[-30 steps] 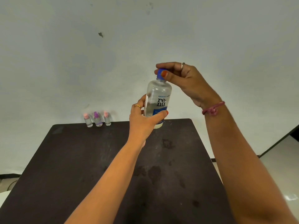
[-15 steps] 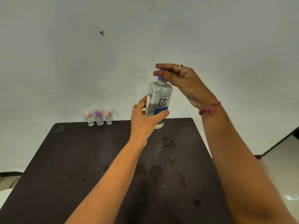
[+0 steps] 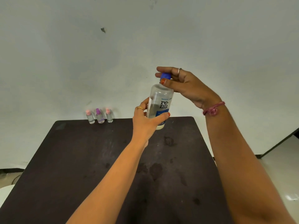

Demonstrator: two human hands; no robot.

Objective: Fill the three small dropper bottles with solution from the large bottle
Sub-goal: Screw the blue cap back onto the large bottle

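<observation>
The right hand sits at the top of the large bottle, with its thumb and fingers pinched on the blue cap. The left hand is wrapped around the bottom part of the bottle and holds it up in the air, above the far edge of the dark surface. It looks like the opening step: the cap is on, and no filling has begun. Next, the cap needs to come off or flip open, while the left hand keeps the bottle steady so nothing spills.

The big bottle is see-through, about half full of clear liquid, with a white and blue label. The three small dropper bottles stand in a row at about 9 o'clock from it, at the far edge. Two have pink caps, and the middle one is purple. All three are closed.
</observation>
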